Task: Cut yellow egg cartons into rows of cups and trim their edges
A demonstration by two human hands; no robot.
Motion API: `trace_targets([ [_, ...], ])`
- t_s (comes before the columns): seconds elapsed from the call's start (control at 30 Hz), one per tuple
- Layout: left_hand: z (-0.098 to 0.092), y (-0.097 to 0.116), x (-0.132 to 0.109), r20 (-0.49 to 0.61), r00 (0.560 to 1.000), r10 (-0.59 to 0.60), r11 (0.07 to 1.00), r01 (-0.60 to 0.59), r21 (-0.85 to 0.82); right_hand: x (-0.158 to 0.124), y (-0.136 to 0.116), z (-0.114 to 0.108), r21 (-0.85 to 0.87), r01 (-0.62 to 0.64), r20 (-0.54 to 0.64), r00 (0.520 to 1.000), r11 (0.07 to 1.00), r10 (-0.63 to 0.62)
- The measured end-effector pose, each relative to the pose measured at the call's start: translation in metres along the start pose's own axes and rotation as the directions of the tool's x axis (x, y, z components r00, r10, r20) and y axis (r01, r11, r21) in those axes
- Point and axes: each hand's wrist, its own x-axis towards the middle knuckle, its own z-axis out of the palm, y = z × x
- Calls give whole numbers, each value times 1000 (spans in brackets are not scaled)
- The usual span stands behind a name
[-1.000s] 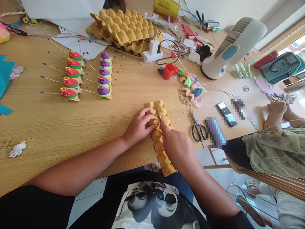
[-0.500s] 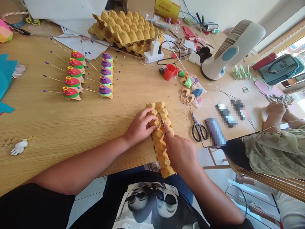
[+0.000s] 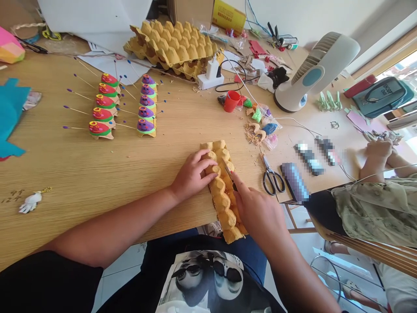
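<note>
A yellow two-row strip of egg carton (image 3: pixel 221 202) lies at the table's front edge, its near end sticking out past the edge over my lap. My left hand (image 3: pixel 197 174) grips its far part from the left, fingertips and thumb around a cup. In my right hand (image 3: pixel 257 208) is a small knife (image 3: pixel 227 168), the index finger stretched along it. Its thin blade rests at the strip's right-hand row, and the handle is mostly covered by my fingers. Black-handled scissors (image 3: pixel 273 179) lie just right of the strip.
Painted egg-carton caterpillars, one red (image 3: pixel 104 102) and one purple (image 3: pixel 147 106), stand at the left with sticks in them. Behind are stacked egg trays (image 3: pixel 174 43), a power adapter (image 3: pixel 211 76), a red cup (image 3: pixel 231 101) and a fan (image 3: pixel 312 74). Another person's hands (image 3: pixel 378 150) are at the right.
My right hand has drawn the knife back towards me and to the right. My left hand keeps its place on the egg carton strip. The view has shifted slightly.
</note>
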Motion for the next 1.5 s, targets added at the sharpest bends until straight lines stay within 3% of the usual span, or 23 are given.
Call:
trace_targets([
  [0.23,-2,2,0,-53,998,18,997,-14,72,31,-7,-3,70,21,-141,990,997,-11],
  [0.37,-1,-2,0,5,1000,-3,999,2,50,41,-12,3,58,51,-162,986,997,-41],
  [0.57,-2,-4,0,43,999,-20,999,19,29,50,-13,2,46,61,-105,993,997,-56],
  [1.0,-4,0,2,51,998,-35,999,34,3,60,-15,-24,-2,110,9,994,994,-110],
  [1.5,-4,-2,3,49,998,-34,999,35,-29,58,-14,-21,-70,119,17,993,990,-118],
])
